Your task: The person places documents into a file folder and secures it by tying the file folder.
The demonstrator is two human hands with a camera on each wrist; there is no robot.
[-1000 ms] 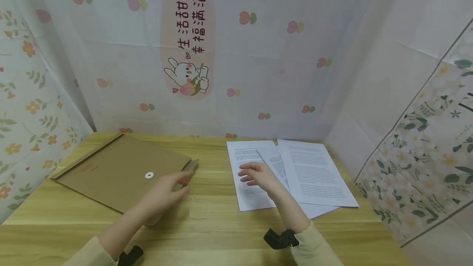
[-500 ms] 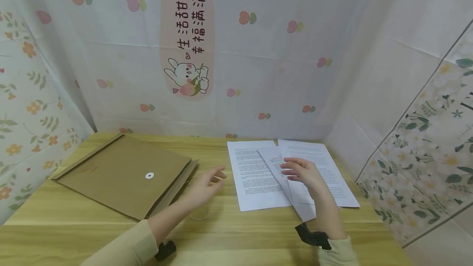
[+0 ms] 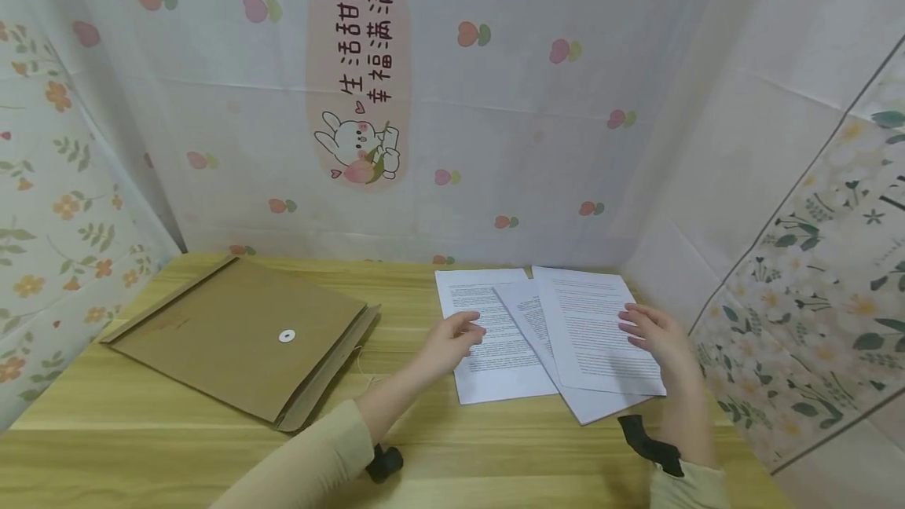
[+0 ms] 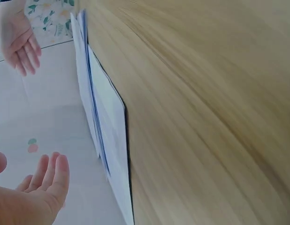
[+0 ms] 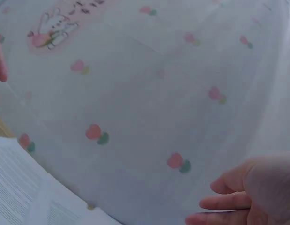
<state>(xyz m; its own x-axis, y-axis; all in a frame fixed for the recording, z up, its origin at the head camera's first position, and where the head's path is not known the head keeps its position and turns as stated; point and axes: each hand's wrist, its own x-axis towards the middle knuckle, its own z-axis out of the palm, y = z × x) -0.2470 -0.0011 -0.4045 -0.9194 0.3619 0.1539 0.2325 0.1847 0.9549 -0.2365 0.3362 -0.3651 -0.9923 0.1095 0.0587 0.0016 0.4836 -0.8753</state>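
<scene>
Kraft string-tie envelope (image 3: 240,340) lay flat on the wooden table (image 3: 438,462) at the person's left, its flap (image 3: 335,371) unfastened along the near right edge and its string (image 3: 366,371) loose, not wound round the white button disc (image 3: 286,336). Whether its mouth gaped was hard to tell from that angle.

The printed papers were all outside it, well apart to the right: a left sheet (image 3: 505,371), a slanted middle sheet (image 3: 590,408) and a right sheet (image 3: 587,328) overlapping the middle one. So unfastening looked done; gathering and squaring the papers, judging by their skewed edges, looked not yet begun, and closing the envelope remained.

The left hand (image 3: 452,342) hovered over the left sheet, fingers together and slightly bent, thumb apart, holding nothing. The right hand (image 3: 657,340) hung by the outer edge of the right sheet, fingers loosely extended and likewise holding nothing. Both palms faced inward, with the papers between them, and the wrist views suggested that neither hand touched paper.
</scene>
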